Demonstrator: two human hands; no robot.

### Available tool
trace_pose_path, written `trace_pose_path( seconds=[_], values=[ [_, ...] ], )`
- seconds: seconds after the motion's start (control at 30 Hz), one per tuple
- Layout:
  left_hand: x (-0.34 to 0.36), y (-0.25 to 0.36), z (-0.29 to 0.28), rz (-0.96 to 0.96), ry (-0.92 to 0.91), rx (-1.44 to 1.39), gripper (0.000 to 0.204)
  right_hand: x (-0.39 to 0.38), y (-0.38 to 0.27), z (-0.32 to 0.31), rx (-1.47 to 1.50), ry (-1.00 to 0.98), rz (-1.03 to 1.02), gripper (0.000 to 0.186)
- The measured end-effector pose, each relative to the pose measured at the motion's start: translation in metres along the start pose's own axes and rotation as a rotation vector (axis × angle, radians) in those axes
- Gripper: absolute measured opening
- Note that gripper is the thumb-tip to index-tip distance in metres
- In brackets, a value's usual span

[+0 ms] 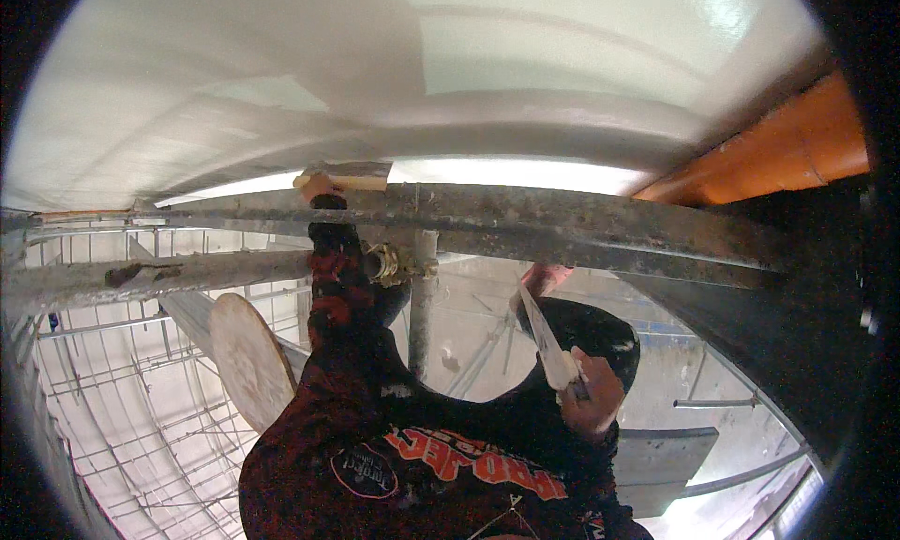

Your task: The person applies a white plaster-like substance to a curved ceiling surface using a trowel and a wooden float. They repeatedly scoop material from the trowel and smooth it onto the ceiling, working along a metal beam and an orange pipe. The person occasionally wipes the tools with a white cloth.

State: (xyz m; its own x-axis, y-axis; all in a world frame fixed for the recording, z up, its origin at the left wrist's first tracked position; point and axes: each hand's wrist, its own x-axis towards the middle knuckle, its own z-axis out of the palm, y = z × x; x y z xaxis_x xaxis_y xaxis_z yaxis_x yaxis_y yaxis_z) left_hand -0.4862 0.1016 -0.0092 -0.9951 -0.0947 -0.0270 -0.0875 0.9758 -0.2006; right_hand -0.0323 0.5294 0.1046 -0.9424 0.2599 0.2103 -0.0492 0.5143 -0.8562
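My left hand [321,189] is stretched out at the dark metal beam, its fingers around the end of a flat piece with a pale yellow edge [361,181] and a brownish face. Closer to my body on the right, my right hand [592,397] is closed on the handle of a plasterer's trowel [548,343]. Its long, pale-smeared blade appears nearly edge-on and points away, up and to the left. Beyond its far tip shows a pinkish thing [547,278] whose kind I cannot make out.
A broad pale smooth surface [525,62] spans the top. Below it runs the long dark beam [562,226], with a scaffold pole [187,282] and a clamp [384,262]. An orange pipe [787,151] lies right; a round board [248,362] and wire mesh [122,371] lie left.
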Motion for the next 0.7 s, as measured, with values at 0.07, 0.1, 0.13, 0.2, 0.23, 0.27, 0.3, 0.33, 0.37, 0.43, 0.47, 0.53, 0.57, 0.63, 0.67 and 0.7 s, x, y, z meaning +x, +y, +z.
trace_pose_path(
  seconds=[0.07, 0.1, 0.13, 0.2, 0.23, 0.27, 0.3, 0.33, 0.37, 0.43, 0.47, 0.53, 0.57, 0.63, 0.67, 0.7],
  values=[
    [0.007, 0.022, 0.005, 0.000, -0.056, 0.039, 0.049, 0.000, 0.005, 0.001, 0.020, 0.008, -0.082, 0.040],
    [0.014, 0.030, 0.007, 0.010, -0.066, 0.046, 0.049, 0.003, 0.003, 0.001, 0.004, -0.015, -0.077, 0.040],
    [0.022, 0.039, 0.009, 0.017, -0.082, 0.055, 0.049, 0.006, 0.000, -0.001, -0.013, -0.038, -0.071, 0.039],
    [0.036, 0.056, 0.019, 0.044, -0.101, 0.068, 0.050, 0.004, 0.009, 0.007, 0.020, -0.036, -0.107, 0.041],
    [0.040, 0.060, 0.023, 0.055, -0.108, 0.078, 0.050, 0.004, 0.010, 0.010, 0.008, -0.019, -0.128, 0.041],
    [0.044, 0.070, 0.032, 0.074, -0.125, 0.077, 0.050, 0.006, 0.010, 0.011, -0.012, -0.004, -0.144, 0.042],
    [0.050, 0.078, 0.041, 0.088, -0.138, 0.084, 0.051, 0.008, 0.010, 0.011, -0.033, 0.011, -0.160, 0.043],
    [0.055, 0.088, 0.050, 0.103, -0.151, 0.090, 0.051, 0.011, 0.011, 0.010, -0.058, -0.016, -0.157, 0.047],
    [0.059, 0.094, 0.058, 0.113, -0.160, 0.094, 0.051, 0.013, 0.011, 0.010, -0.083, -0.016, -0.161, 0.047],
    [0.070, 0.103, 0.071, 0.121, -0.167, 0.097, 0.052, 0.014, 0.012, 0.012, -0.134, -0.012, -0.176, 0.047],
    [0.079, 0.109, 0.074, 0.124, -0.165, 0.098, 0.052, 0.001, 0.011, 0.013, -0.180, -0.041, -0.050, 0.049],
    [0.085, 0.102, 0.077, 0.105, -0.169, 0.102, 0.053, -0.003, 0.008, 0.012, -0.159, -0.091, 0.053, 0.051],
    [0.089, 0.106, 0.078, 0.107, -0.171, 0.103, 0.053, 0.001, 0.006, 0.013, -0.147, -0.094, 0.058, 0.051],
    [0.091, 0.113, 0.083, 0.109, -0.166, 0.115, 0.053, 0.011, 0.009, 0.014, -0.118, -0.092, 0.004, 0.052],
    [0.093, 0.115, 0.084, 0.112, -0.165, 0.115, 0.054, 0.017, 0.010, 0.015, -0.102, -0.085, -0.053, 0.052],
    [0.092, 0.116, 0.085, 0.110, -0.159, 0.120, 0.054, 0.020, 0.008, 0.019, -0.132, -0.038, -0.034, 0.036]
  ],
)
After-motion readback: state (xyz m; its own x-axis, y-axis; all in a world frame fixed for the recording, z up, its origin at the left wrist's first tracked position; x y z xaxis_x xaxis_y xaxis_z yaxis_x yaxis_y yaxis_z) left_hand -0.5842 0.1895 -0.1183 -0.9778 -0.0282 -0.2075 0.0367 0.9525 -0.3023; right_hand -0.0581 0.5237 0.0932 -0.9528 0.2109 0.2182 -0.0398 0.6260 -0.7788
